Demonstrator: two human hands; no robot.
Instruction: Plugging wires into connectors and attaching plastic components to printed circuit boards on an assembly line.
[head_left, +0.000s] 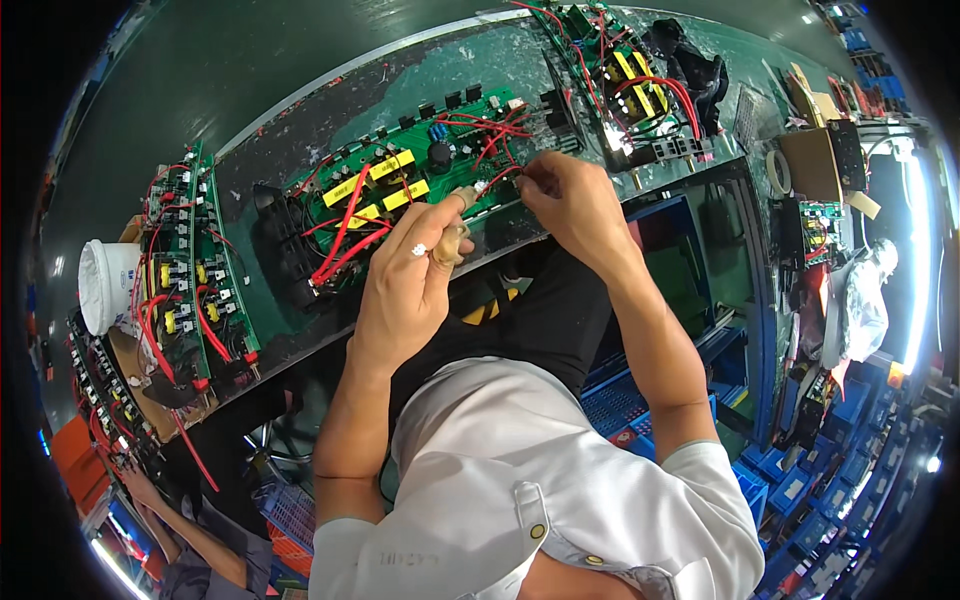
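A green circuit board (pixel 470 110) lies on the bench in front of me, carrying yellow-wrapped transformers (pixel 390 166), black capacitors and several red wires (pixel 495 125). My left hand (pixel 412 275) is at the board's near edge, with pale covers on some fingertips. Its thumb and fingers are closed by a small whitish piece at the end of a thin red wire (pixel 503 173). Just to the right, my right hand (pixel 575 205) pinches near the other end of that wire. Its fingertips hide exactly what they grip.
Another populated board (pixel 635 85) stands at the back right beside black plastic material (pixel 695 70). Upright boards (pixel 190 270) and a white bucket (pixel 105 285) are at the left. A co-worker's hand (pixel 145 490) is at lower left. Blue bins (pixel 790 490) fill the lower right.
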